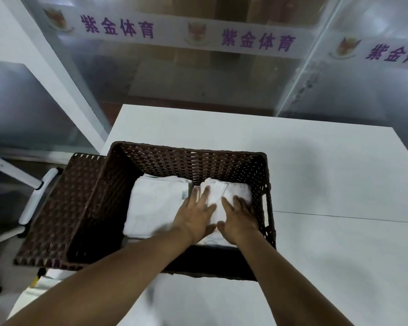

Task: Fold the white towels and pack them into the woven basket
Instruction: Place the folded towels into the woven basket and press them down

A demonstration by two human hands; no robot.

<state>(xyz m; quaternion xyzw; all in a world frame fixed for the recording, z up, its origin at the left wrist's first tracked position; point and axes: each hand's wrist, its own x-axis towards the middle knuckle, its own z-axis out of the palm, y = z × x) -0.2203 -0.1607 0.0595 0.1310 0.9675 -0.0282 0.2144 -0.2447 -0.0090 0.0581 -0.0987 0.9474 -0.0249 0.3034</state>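
Two hands down inside the woven basket [186, 161]: left hand [194, 215] and right hand [239, 220], fingers straight, flat, pressing a folded white towel [222, 203] against the basket's right wall, nothing gripped. Second folded towel stack [156, 203], soft and rectangular, lies just beside it on the left, with a small tag on its right edge. Basket is dark brown open weave, rectangular, sitting at the left edge of the smooth white table [327, 184]. Its woven lid [64, 208] hangs open off the basket's left side, past the table edge.
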